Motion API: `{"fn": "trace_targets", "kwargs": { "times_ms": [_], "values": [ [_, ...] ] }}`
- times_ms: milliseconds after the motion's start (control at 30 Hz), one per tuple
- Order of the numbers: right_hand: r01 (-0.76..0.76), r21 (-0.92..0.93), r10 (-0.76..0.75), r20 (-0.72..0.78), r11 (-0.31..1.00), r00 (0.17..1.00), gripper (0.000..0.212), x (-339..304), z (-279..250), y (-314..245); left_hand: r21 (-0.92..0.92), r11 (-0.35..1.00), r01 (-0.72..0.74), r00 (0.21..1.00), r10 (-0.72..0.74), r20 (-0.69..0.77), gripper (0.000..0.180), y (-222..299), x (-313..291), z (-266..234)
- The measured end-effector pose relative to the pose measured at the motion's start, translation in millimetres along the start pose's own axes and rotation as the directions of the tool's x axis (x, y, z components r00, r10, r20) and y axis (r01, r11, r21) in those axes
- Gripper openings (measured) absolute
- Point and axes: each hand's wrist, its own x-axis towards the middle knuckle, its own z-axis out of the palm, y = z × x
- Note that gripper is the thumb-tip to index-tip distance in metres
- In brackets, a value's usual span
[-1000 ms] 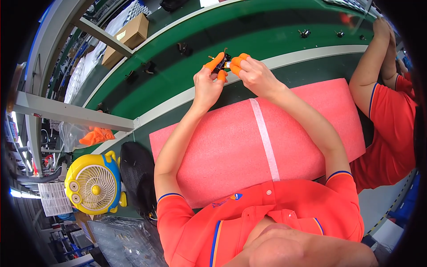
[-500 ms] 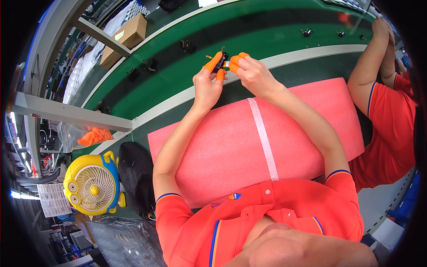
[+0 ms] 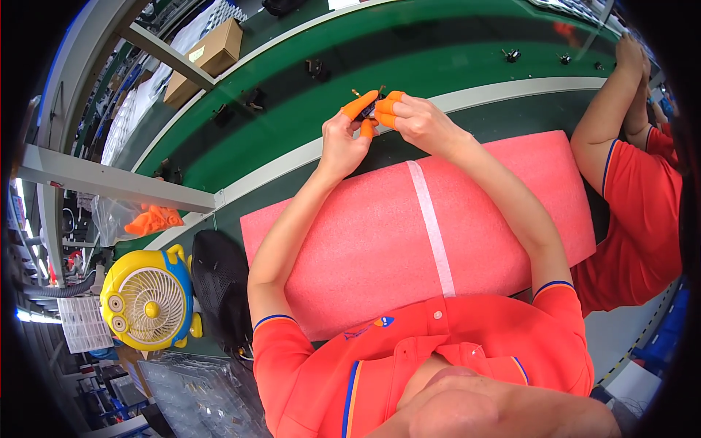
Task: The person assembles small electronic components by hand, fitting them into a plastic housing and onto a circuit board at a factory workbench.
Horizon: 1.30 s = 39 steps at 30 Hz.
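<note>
A small dark part with thin orange-gold tabs sits between my two hands, above the near rail of a green belt. My left hand, in orange finger cots, pinches its left side between thumb and forefinger. From the right, my right hand, also in orange cots, presses closed fingertips against the part. Those fingertips cover most of its right side, so whether they grip a separate piece cannot be seen. Both forearms reach over a pink foam block with a white strip across it.
On the green belt stand several small black parts. At left are a metal frame post, a bag of orange finger cots, a yellow fan and a black mesh pouch. Another person's arm is at right.
Both hands have shifted slightly right and nearer with the dark part. The right fingertips have closed in on it, hiding a pale strip that showed between them before.
</note>
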Motion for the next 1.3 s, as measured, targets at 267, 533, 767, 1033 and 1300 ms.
{"fn": "trace_targets", "kwargs": {
  "times_ms": [267, 533, 767, 1033, 1300],
  "values": [
    [-0.026, 0.073, 0.027, -0.01, 0.997, 1.0, 0.033, 0.1, 3.1, 0.4, -0.168, 0.984, 0.064, 0.995, -0.051, 0.081, 0.038, 7.4, 3.5, -6.4],
    [-0.459, 0.317, 0.522, -0.152, 0.83, 0.839, 0.044, 13.4, 4.4, -18.6, -0.273, 0.949, 0.156, 0.987, -0.156, 0.02, 0.035, 14.4, 4.9, 0.5],
    [-0.352, 0.25, 0.39, -0.124, 0.902, 0.912, 0.045, 0.3, 23.6, -27.6, -0.265, 0.95, 0.164, 0.977, -0.194, -0.09, 0.042, 19.9, 0.1, 6.3],
    [-0.447, 0.461, 0.524, -0.044, 0.766, 0.851, 0.037, 3.5, 9.4, -9.1, -0.288, 0.934, 0.21, 0.973, -0.17, 0.157, 0.052, 26.7, 11.2, -8.1],
    [-0.507, 0.436, 0.576, -0.033, 0.744, 0.817, 0.03, 7.5, 6.4, -9.4, 0.116, 0.993, -0.01, 0.988, -0.008, 0.153, 0.052, 18.9, 3.2, -5.6]
  ]
}}
